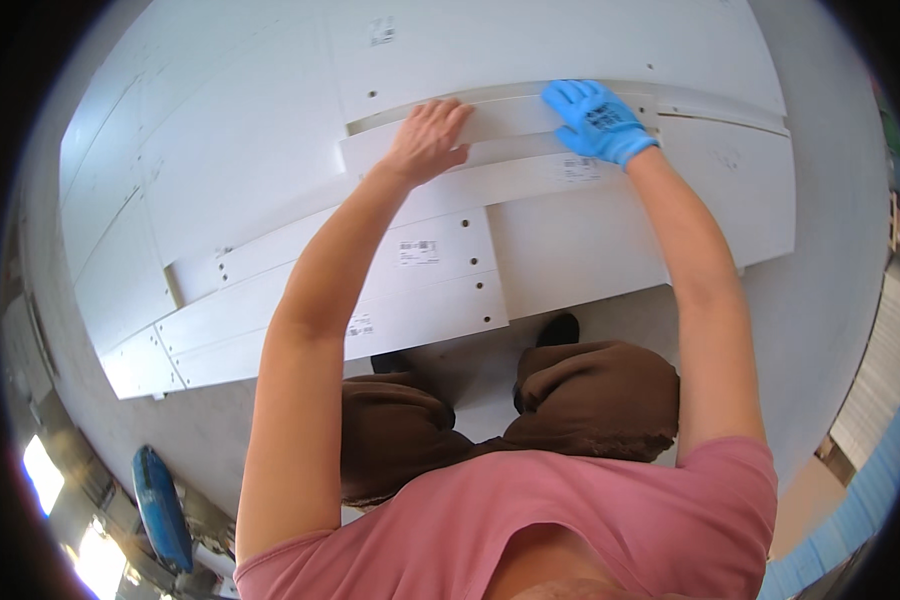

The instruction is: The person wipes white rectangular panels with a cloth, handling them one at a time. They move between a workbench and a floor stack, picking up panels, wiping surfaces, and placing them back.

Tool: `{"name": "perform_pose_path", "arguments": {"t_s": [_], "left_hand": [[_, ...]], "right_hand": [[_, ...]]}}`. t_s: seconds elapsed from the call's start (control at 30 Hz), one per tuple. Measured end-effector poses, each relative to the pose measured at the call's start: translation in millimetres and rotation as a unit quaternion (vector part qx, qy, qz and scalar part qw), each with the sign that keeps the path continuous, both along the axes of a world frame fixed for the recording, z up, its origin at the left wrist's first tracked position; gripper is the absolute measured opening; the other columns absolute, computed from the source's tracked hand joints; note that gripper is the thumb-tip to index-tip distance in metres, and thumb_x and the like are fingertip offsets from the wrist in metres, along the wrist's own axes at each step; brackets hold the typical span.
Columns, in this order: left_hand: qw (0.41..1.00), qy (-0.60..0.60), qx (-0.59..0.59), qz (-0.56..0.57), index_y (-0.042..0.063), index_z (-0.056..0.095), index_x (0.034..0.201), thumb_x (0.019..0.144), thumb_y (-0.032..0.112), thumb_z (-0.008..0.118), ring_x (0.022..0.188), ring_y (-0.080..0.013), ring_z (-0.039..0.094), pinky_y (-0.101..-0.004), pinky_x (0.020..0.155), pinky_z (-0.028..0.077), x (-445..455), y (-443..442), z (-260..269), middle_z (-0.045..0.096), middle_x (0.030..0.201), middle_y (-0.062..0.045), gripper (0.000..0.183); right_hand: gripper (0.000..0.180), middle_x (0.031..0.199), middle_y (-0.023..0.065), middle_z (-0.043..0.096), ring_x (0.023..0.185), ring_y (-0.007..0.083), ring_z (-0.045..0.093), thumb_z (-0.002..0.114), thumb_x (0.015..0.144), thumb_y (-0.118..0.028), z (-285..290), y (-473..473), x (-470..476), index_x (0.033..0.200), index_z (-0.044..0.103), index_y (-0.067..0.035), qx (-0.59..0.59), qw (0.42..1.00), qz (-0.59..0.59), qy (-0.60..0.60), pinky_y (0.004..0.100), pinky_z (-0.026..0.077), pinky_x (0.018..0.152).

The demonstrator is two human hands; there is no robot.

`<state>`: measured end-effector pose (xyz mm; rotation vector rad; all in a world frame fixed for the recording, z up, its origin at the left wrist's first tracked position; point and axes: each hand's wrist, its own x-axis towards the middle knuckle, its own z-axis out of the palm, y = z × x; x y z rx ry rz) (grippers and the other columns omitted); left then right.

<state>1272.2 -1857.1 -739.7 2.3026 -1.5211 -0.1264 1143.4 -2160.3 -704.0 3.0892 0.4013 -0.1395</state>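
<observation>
A narrow white board (506,116) lies across the stack in front of me, with both hands on it. My left hand (431,142) is bare and spans its left part, fingers toward the far edge and thumb toward the near edge. My right hand (600,124), in a blue work glove, holds the same board near its right end, fingertips over the far edge. Just nearer to me is another white strip (495,176) with a printed label (579,169). The undersides of the board and of my fingers are hidden.
Large white panels (240,127) spread beyond and to the left. Closer in, labelled boards with drilled holes (450,270) overhang the grey floor (832,315) by my feet. A blue object (161,510) stands at the lower left, and a blue strip (832,540) runs along the lower right.
</observation>
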Motion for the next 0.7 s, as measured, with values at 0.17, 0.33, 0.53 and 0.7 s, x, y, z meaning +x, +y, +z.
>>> {"name": "perform_pose_path", "arguments": {"t_s": [0.17, 0.33, 0.53, 0.7], "left_hand": [[1.000, 0.023, 0.009, 0.004, 0.008, 0.053, 0.140, 0.088, 0.026, 0.075, 0.130, -0.0320, 0.054, -0.0444, 0.112, 0.042, 2.5, 7.3, 4.6, 0.058, 0.140, -0.013, 0.059], [1.000, 0.010, 0.008, 0.005, 0.008, 0.054, 0.139, 0.088, 0.026, 0.075, 0.130, -0.0328, 0.054, -0.0444, 0.112, 0.042, 7.6, 6.7, 5.5, 0.058, 0.139, -0.013, 0.058], [0.998, 0.011, -0.054, -0.019, 0.006, 0.054, 0.137, 0.080, 0.016, 0.079, 0.123, -0.0353, 0.056, -0.0460, 0.105, 0.046, 13.3, 8.2, 0.9, 0.059, 0.136, -0.015, 0.063], [0.996, 0.004, -0.085, -0.036, 0.005, 0.053, 0.136, 0.079, 0.010, 0.079, 0.120, -0.0377, 0.056, -0.0489, 0.101, 0.047, 14.2, 16.5, 5.9, 0.058, 0.133, -0.017, 0.062]], "right_hand": [[0.053, 0.137, 0.0125, 0.057, 0.127, 0.0293, 0.056, 0.061, 0.089, -0.027, -3.6, 4.7, 5.1, 0.138, 0.053, -0.008, -0.019, 0.999, 0.019, -0.029, 0.0424, 0.040, 0.113], [0.056, 0.137, 0.0138, 0.058, 0.127, 0.0312, 0.056, 0.063, 0.089, -0.028, 3.5, 8.2, 9.0, 0.140, 0.054, -0.006, -0.018, 1.000, 0.006, 0.022, 0.0432, 0.041, 0.112], [0.045, 0.123, 0.0154, 0.063, 0.114, 0.0322, 0.062, 0.061, 0.088, -0.026, -3.4, 9.8, 14.8, 0.129, 0.059, -0.008, -0.015, 1.000, 0.007, -0.012, 0.0404, 0.048, 0.101], [0.038, 0.117, 0.0131, 0.064, 0.108, 0.0295, 0.063, 0.059, 0.089, -0.025, -5.2, 16.3, 11.8, 0.124, 0.060, -0.009, -0.022, 0.997, 0.010, -0.072, 0.0401, 0.049, 0.097]]}}
